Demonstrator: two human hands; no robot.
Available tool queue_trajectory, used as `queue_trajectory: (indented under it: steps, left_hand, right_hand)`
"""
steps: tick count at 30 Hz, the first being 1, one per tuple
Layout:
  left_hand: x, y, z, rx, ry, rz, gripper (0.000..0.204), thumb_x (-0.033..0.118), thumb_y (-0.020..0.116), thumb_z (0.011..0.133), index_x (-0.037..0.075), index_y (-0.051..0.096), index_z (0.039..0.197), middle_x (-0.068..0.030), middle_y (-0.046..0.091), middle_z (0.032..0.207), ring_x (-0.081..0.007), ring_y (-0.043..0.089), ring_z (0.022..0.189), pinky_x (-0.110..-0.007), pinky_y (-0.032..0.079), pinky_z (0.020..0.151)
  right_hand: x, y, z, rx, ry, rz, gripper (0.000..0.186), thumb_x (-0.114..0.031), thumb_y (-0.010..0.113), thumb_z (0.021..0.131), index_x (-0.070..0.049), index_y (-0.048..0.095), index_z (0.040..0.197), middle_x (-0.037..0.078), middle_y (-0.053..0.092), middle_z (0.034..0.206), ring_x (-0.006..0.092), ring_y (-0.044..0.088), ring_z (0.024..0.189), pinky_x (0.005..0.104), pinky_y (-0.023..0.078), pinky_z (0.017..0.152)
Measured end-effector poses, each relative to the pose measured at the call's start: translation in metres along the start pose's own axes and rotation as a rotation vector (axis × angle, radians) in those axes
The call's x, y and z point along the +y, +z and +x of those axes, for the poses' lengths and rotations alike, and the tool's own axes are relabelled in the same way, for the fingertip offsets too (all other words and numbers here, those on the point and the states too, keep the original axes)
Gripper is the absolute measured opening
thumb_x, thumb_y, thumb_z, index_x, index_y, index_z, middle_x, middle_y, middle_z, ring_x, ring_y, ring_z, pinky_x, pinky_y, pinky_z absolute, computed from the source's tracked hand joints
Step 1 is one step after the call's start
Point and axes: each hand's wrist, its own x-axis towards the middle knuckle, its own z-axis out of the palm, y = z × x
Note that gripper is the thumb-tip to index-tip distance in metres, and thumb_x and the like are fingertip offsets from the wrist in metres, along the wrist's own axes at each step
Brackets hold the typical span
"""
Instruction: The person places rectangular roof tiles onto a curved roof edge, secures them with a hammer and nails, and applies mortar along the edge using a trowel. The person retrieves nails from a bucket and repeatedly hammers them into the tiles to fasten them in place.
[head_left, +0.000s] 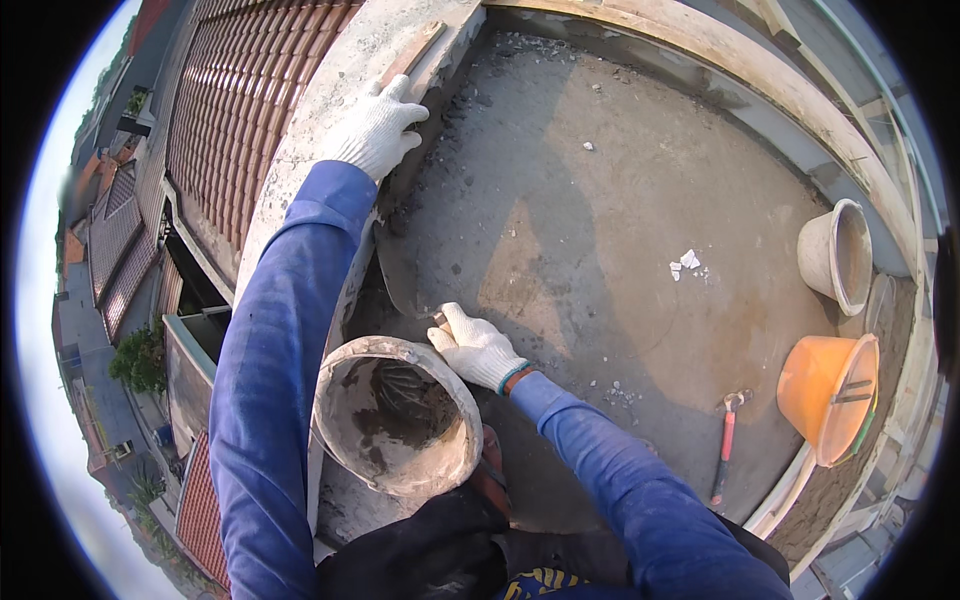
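Note:
My left hand (378, 130), in a white knit glove, rests on the concrete top of the low wall (290, 190) with its fingers apart. Its fingertips reach the near end of a short wooden strip (413, 52) lying on that ledge. Lower down, my right hand (477, 347), gloved the same way, is closed around the handle of a trowel (402, 275). The trowel's grey blade points up toward the wall's inner side and is hard to tell from the cement behind it. Beside my right hand sits a mortar-caked bucket (400, 415) with wet grey residue inside.
On the cement floor (560, 200) lie white fragments (686, 263) and a red-handled hammer (727, 445). An orange bucket (810, 390) and a pale bucket (828, 250) are at the right. Wooden boards (720, 55) edge the far side. Beyond the left wall is a tiled roof (235, 110).

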Motion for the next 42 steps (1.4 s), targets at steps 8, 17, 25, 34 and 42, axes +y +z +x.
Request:
queue_trajectory:
  steps: [8,17,25,34,42]
  left_hand:
    - [-0.033,0.021,-0.026,0.372,-0.109,-0.398,0.032,0.025,0.071,0.103,0.012,0.081,0.131,-0.0069,0.077,0.140,-0.0304,0.062,0.145,-0.044,0.049,0.120]
    - [-0.058,0.055,-0.061,0.291,-0.199,-0.327,0.042,0.027,0.062,0.112,0.013,0.071,0.150,-0.0175,0.064,0.159,-0.0395,0.049,0.157,-0.048,0.035,0.132]
    - [-0.070,0.033,-0.129,0.398,-0.222,-0.257,0.043,0.021,0.064,0.112,0.008,0.069,0.152,-0.0214,0.061,0.162,-0.0377,0.046,0.160,-0.046,0.033,0.134]
    - [-0.111,0.042,-0.188,0.182,-0.365,-0.268,0.064,0.033,0.055,0.114,0.008,0.043,0.171,-0.0211,0.039,0.178,-0.0372,0.035,0.166,-0.044,0.028,0.136]
    - [-0.069,0.045,-0.160,0.254,-0.522,-0.118,0.056,0.041,0.058,0.113,0.001,0.066,0.151,-0.0227,0.064,0.157,-0.0390,0.054,0.151,-0.047,0.040,0.128]
  right_hand:
    - [-0.028,-0.047,0.041,0.226,-0.009,0.321,0.048,-0.046,0.058,0.114,-0.005,0.052,0.138,0.020,0.078,0.092,0.0389,0.077,0.073,0.0507,0.062,0.073]
    - [-0.015,0.006,0.028,0.040,-0.106,-0.104,0.039,-0.040,0.061,0.110,-0.006,0.051,0.128,0.022,0.079,0.108,0.0498,0.075,0.103,0.0626,0.057,0.087]
    - [0.007,-0.043,-0.001,-0.022,0.080,0.523,0.044,-0.039,0.061,0.114,-0.006,0.051,0.141,0.009,0.065,0.094,0.0169,0.068,0.069,0.0384,0.061,0.060]
    - [-0.070,-0.025,0.093,0.052,0.048,0.525,0.054,-0.036,0.061,0.112,0.005,0.046,0.144,0.023,0.072,0.117,0.0282,0.079,0.075,0.0468,0.067,0.067]
    - [-0.007,-0.060,-0.010,-0.147,0.148,0.286,0.036,-0.032,0.064,0.112,-0.004,0.052,0.132,0.011,0.067,0.093,0.0181,0.070,0.069,0.0398,0.062,0.058]
